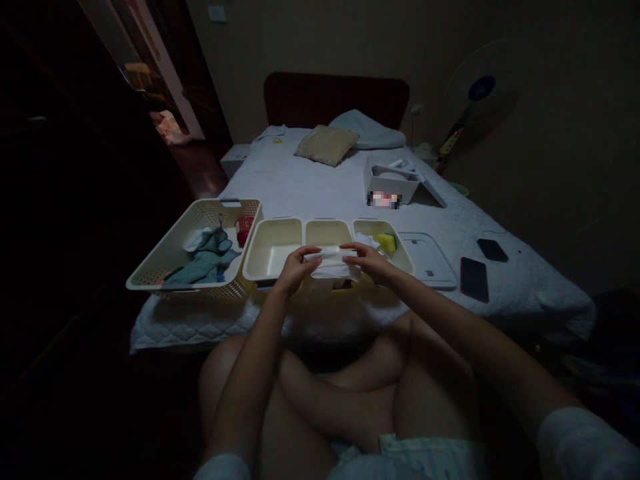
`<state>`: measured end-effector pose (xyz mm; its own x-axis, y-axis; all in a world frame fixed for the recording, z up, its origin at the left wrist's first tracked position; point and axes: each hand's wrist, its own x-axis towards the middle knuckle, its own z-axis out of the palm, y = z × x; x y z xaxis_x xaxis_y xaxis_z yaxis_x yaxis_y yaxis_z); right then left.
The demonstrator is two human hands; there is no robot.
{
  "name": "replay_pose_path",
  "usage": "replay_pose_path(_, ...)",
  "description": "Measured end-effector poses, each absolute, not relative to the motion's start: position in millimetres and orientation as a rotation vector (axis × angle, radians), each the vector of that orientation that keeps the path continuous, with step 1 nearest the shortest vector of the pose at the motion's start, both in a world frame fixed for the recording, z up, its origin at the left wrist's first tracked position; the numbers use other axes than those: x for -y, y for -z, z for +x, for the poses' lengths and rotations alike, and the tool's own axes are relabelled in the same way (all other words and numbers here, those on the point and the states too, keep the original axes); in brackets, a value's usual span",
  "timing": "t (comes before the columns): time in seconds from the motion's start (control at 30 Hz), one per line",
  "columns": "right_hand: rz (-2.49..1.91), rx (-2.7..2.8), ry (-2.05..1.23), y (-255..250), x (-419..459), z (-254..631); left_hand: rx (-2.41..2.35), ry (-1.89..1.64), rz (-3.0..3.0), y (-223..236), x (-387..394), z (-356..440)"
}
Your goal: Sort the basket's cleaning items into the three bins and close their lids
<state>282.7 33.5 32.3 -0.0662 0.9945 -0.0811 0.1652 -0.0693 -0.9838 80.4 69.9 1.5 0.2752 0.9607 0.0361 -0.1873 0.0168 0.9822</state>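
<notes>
A folded white cloth (333, 264) is stretched between my two hands, just above the front rim of the cream compartment bins. At its left end my left hand (299, 265) pinches it with thumb and fingers. My right hand (369, 261) grips the other end the same way. Below and behind the cloth are the large left bin (273, 232), the middle bin (327, 233) and the right bin (406, 257). A yellow sponge (387, 243) and some white material lie in the right bin, partly hidden by my right hand.
To the left, a perforated basket (193, 217) holds teal fabric (205, 260) and a red item (244, 229). A white lid (430, 260) and two phones (474, 279) lie on the bed at right. Farther back are a white box (390, 183), a cushion (327, 145) and a fan (481, 88).
</notes>
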Motion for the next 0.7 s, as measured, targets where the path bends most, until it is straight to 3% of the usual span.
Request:
replay_pose_path(0.27, -1.198, 1.238, -1.595, -31.7, -30.0, 278.8, -0.778, -1.075, 1.116, -6.1, -67.5, 80.4)
replay_pose_path(0.7, -1.147, 1.272, -1.366, -36.9, -33.7, 275.2, -0.517, -0.851, 0.860, -9.4, -61.6, 83.0)
